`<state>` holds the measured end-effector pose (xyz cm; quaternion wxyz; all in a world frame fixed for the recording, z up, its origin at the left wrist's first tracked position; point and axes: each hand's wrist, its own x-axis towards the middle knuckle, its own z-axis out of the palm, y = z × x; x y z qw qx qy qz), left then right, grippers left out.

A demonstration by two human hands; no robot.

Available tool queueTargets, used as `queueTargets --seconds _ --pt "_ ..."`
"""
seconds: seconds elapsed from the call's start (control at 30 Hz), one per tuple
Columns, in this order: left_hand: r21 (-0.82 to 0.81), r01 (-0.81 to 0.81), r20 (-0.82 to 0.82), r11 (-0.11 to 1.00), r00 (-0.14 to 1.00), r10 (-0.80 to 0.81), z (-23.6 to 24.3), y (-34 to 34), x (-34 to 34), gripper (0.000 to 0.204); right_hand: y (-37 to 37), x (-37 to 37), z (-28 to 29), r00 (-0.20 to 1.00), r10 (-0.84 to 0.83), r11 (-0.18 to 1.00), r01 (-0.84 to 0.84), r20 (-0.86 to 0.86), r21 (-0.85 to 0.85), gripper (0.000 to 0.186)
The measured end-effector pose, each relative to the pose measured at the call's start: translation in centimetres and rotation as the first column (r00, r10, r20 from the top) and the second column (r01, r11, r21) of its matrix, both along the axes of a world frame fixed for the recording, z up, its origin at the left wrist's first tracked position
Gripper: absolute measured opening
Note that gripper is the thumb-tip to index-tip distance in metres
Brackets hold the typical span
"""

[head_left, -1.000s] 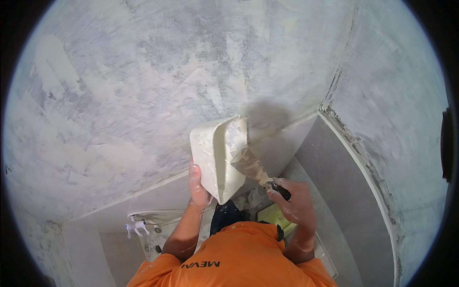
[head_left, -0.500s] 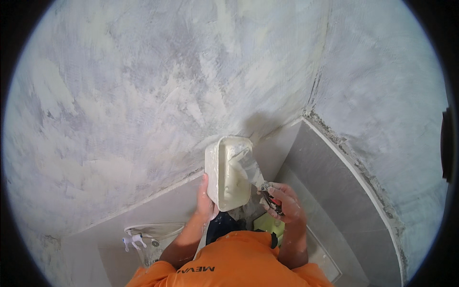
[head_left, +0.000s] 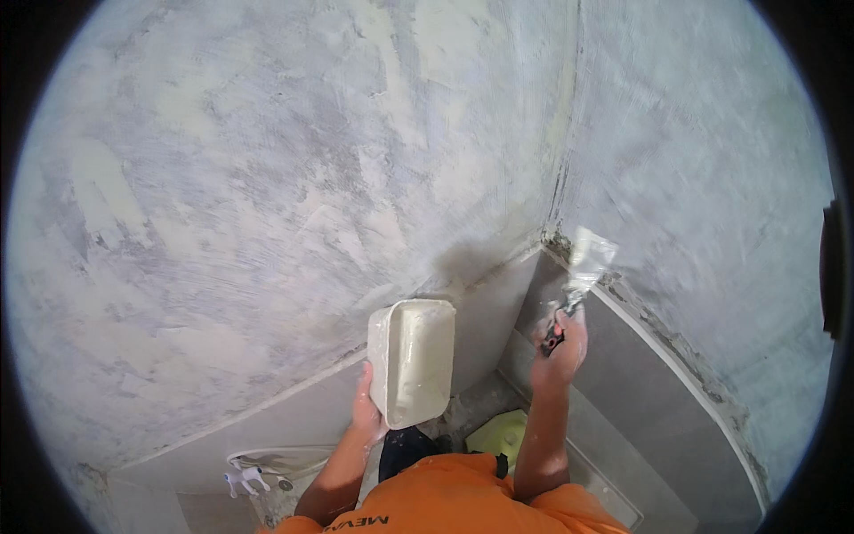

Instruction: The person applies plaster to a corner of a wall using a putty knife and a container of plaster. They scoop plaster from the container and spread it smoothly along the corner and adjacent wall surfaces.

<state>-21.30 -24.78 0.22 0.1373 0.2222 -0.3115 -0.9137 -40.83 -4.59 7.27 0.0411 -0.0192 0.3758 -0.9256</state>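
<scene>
My left hand (head_left: 366,402) grips a white rectangular plastic tub (head_left: 381,365) from its left side, low down, with the opening tipped toward me. Off-white plaster paste (head_left: 425,360) coats the tub's inside. In my right hand (head_left: 564,345) is a putty knife (head_left: 587,267), fingers wrapped round its dark and red handle. Paste covers the wide blade, which points up at the right wall (head_left: 703,169) near the corner. Whether the blade touches that wall I cannot tell. White smears mark both hands.
Patchy plaster covers the left wall (head_left: 249,196). Grey tiles (head_left: 623,365) line the lower right, topped by a rough pale edge (head_left: 689,351). Below hang a white tap with a hose (head_left: 246,481). Something yellow-green (head_left: 500,438) stands beyond my body.
My right hand has carried the putty knife out of the tub, up and right to the right wall by the corner. The tub sits slightly lower and further left in view.
</scene>
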Motion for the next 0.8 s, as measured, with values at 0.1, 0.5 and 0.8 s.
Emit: queueTargets --seconds 0.1,0.5,0.8 --pt "-0.103 -0.074 0.014 0.992 0.997 0.076 0.5 -1.3 1.8 0.073 -1.5 -1.8 -2.2 0.967 -0.219 0.972 0.227 -0.128 0.056 0.028" --pt "-0.089 -0.185 -0.009 0.979 0.983 0.185 0.0 -2.7 3.9 0.07 -8.3 -0.7 -3.2 0.884 -0.144 0.755 0.389 -0.445 0.528 0.047" --pt "-0.108 -0.181 -0.024 0.977 0.983 0.18 0.6 -2.3 4.5 0.066 -11.2 -6.3 0.3 0.653 -0.004 0.49 0.661 -0.757 0.568 0.062"
